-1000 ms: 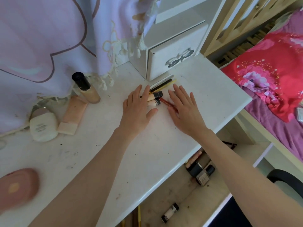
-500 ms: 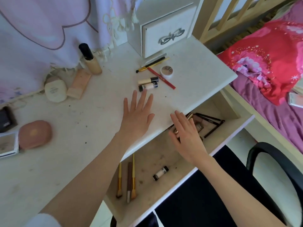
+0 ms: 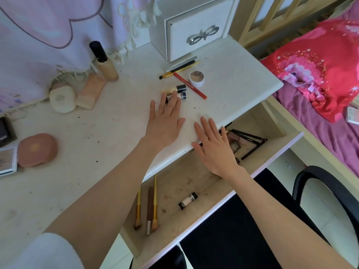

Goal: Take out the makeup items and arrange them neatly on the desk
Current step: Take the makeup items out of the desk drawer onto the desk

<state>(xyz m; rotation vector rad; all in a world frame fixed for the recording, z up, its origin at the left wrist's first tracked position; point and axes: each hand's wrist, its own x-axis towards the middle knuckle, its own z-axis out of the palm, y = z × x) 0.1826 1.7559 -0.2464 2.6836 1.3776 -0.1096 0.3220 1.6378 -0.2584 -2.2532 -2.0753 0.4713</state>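
My left hand (image 3: pixel 165 121) lies flat on the white desk (image 3: pixel 97 144), fingers straight, fingertips at two small black-capped tubes (image 3: pixel 177 92). My right hand (image 3: pixel 213 146) hovers open over the desk's front edge and the open drawer (image 3: pixel 194 183), holding nothing. Beyond the tubes lie a red pencil (image 3: pixel 189 85), a round concealer pot (image 3: pixel 196 78) and thin brushes (image 3: pixel 180 67). In the drawer sit three brushes (image 3: pixel 149 206), a small tube (image 3: pixel 187 201), and dark pencils and bottles (image 3: pixel 246 140) partly hidden by my right hand.
At the back left of the desk stand a foundation bottle (image 3: pixel 104 62), a peach tube (image 3: pixel 91 91) and a white compact (image 3: pixel 62 98). A pink compact (image 3: pixel 37 149) and palettes (image 3: pixel 5 146) lie at the left. A small white drawer unit (image 3: pixel 194 28), a bed (image 3: pixel 326 74) and a black chair (image 3: pixel 326 193) are at the right.
Both hands drew back from the items near the drawer unit. My left hand has since moved forward again to the two tubes; my right hand rose from the drawer to the desk edge.
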